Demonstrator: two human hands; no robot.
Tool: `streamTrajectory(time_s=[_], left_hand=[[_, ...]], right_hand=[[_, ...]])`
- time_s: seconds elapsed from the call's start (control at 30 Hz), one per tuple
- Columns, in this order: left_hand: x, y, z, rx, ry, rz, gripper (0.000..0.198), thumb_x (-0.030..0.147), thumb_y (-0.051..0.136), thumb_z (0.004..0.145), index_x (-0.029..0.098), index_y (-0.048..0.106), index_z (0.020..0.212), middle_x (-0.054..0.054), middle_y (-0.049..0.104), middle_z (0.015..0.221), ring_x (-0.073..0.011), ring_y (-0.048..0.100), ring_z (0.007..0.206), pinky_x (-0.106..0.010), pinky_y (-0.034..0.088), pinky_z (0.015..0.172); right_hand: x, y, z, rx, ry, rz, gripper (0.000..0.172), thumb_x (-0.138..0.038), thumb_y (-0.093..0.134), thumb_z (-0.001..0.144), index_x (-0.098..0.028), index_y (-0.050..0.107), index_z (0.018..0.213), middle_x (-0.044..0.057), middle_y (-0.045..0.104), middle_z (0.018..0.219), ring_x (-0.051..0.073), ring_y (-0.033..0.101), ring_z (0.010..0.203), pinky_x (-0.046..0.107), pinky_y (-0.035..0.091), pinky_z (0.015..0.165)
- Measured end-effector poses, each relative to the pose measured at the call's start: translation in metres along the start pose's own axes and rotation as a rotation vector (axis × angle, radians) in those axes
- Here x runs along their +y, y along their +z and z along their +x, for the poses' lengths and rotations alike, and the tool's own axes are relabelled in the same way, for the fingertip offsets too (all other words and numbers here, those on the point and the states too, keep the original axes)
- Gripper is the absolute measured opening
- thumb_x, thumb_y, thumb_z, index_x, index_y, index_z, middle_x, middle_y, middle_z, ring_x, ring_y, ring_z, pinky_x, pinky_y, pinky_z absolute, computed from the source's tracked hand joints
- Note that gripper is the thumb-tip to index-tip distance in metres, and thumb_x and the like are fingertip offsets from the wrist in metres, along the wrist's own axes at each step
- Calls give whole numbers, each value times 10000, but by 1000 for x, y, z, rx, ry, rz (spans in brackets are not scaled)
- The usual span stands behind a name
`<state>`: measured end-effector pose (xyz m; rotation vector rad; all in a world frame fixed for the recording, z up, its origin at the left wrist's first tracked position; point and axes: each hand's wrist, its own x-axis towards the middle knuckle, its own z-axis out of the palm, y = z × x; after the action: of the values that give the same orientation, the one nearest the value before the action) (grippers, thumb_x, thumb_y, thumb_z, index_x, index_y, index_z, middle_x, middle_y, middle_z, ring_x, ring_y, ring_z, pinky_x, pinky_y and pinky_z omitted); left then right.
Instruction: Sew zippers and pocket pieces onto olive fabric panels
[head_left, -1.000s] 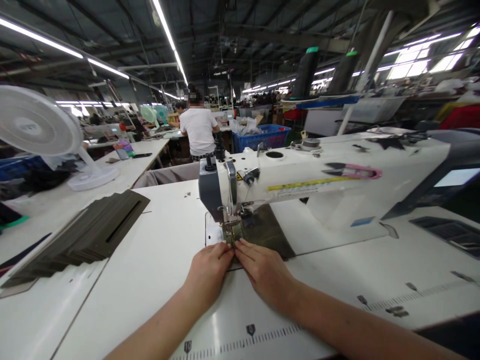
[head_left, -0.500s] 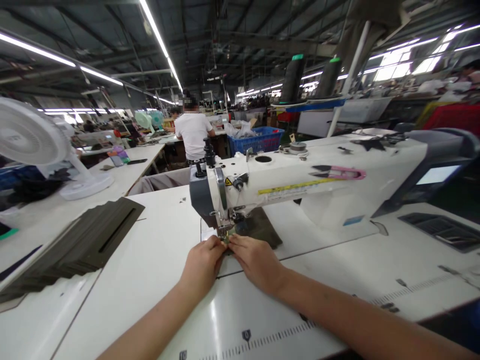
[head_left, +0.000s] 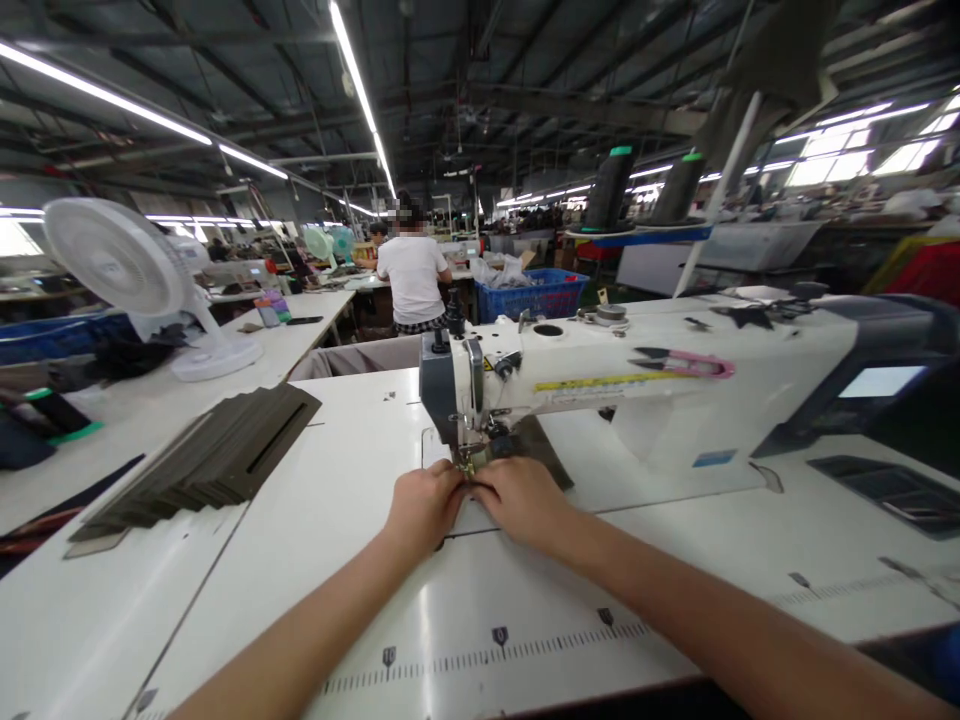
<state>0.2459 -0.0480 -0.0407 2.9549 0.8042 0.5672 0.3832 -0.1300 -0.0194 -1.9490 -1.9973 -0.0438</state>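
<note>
My left hand (head_left: 424, 508) is closed in a pinch just in front of the needle area of a white sewing machine (head_left: 660, 410). Its fingertips meet those of my right hand (head_left: 525, 502), which is closed too. Between them they grip the near edge of a dark olive fabric piece (head_left: 546, 450), mostly covered by my fingers there. The rest of this piece lies flat under the machine's arm, right of the presser foot (head_left: 468, 458). Small brass-coloured parts show at the foot. Exactly how the fabric sits under the needle is hidden.
A fanned stack of olive fabric pieces (head_left: 202, 465) lies on the table to the left. Beyond it stands a white fan (head_left: 120, 255). Pink-handled thread snips (head_left: 690, 362) rest on the machine. Behind are a blue basket (head_left: 532, 295) and a person in a white shirt (head_left: 414, 275).
The camera view has shifted, so the scene sits slightly further right and the stack lower-right. Both hands keep their pinch at the needle area, my right fingers slightly more curled.
</note>
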Motion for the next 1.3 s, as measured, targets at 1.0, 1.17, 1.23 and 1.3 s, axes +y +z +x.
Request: streamTrajectory(time_s=[1.0,1.17,1.23,1.3], left_hand=[[-6,8,-7,180,212,-31,222,85,423,847,183,622,861,-53,653,904,-171,625,837,-390,478,874],[-7,7,0,162,180,-83,188,129,447,859,167,622,802,-57,628,830,-178,597,792,-309,513,720],[-9,7,1,143,192,-91,161,116,467,846,157,617,804,-60,620,826,-180,587,786,-301,510,707],[-11,9,2,136,212,-95,141,99,484,833,150,615,821,-63,614,828,-184,582,805,-305,506,731]], right_hand=[[23,54,-6,365,-289,-77,313,24,419,781,-34,633,1003,179,627,1061,219,604,986,316,495,883],[22,50,1,358,-272,-91,268,-2,421,807,-48,647,942,157,655,1005,210,635,910,298,520,831],[23,49,2,361,-257,-68,255,-16,426,817,-50,648,937,153,659,996,213,638,902,298,524,822],[24,49,2,355,-246,-49,250,-28,424,829,-52,647,941,152,659,996,215,637,904,301,526,814]])
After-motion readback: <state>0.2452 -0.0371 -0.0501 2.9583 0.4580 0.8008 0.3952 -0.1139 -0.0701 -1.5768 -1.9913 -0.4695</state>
